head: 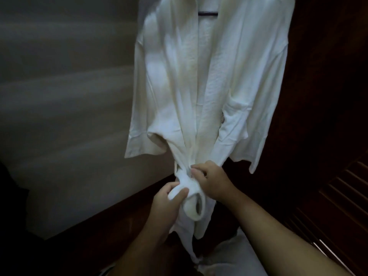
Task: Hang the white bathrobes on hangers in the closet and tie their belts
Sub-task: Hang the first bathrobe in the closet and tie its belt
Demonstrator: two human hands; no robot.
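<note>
Both hands tie the belt at the waist of the hanging bathrobe.

The left hand point(169, 198) pinches a belt point(184, 188) strand between thumb and fingers; the right hand point(211, 182) has its fingers curled at the knot, gripping the cloth there. A loop point(196, 208) hangs below. The bathrobe point(209, 80) hangs on a dark hanger point(208, 13) in the closet. Next, I think, the strands need a pull apart to tighten the knot.

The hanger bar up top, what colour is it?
The hanger bar looks dark, nearly black, against the white bathrobe. The head view shows it.
</note>
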